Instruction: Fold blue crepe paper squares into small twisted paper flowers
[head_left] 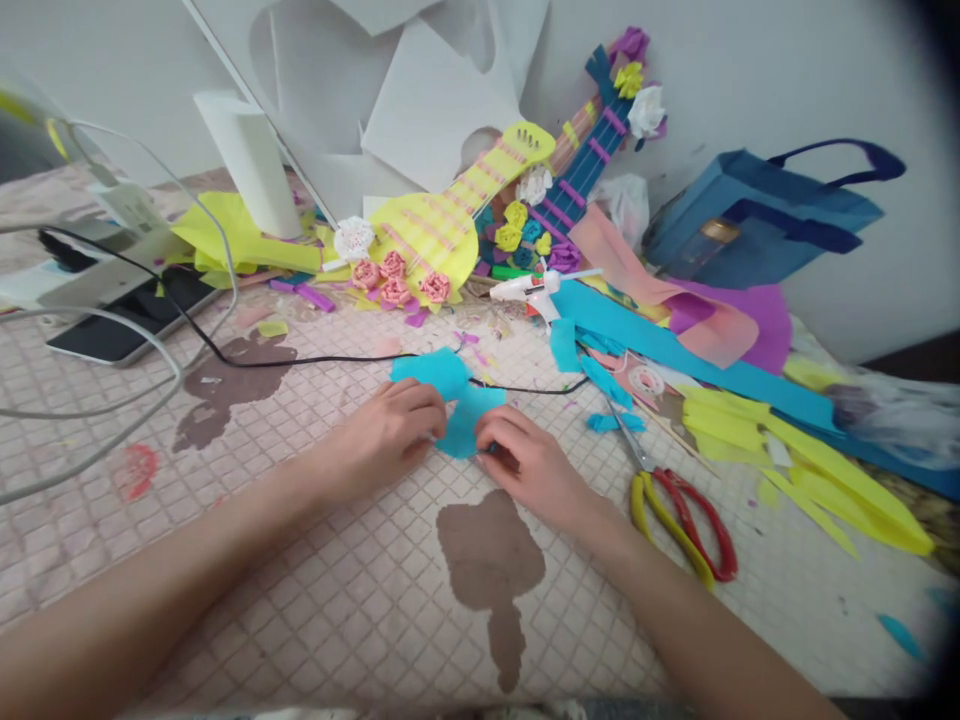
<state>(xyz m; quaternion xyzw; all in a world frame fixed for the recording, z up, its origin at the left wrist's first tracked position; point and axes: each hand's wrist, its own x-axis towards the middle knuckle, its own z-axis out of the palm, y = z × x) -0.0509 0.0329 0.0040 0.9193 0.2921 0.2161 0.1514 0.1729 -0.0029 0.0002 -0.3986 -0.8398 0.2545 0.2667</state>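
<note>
Two pieces of blue crepe paper lie at the middle of the table. The nearer blue crepe paper piece [462, 425] is between my hands, its sides pinched by the fingers of both. My left hand [405, 425] has curled fingers at its left edge, and their tips are partly hidden. At the right edge, my right hand [525, 455] grips it between thumb and bent fingers. Just behind, the other blue piece [431, 372] lies over a black cord [337, 359], close to my left knuckles.
Scissors [675, 510] with red and yellow handles lie to the right. A white glue gun [529, 288] stands behind my hands, before a yellow paper guitar [442, 225] with paper flowers. Yellow crepe strips [810, 460] and a blue bag [757, 220] are at right; a phone [135, 315] is left.
</note>
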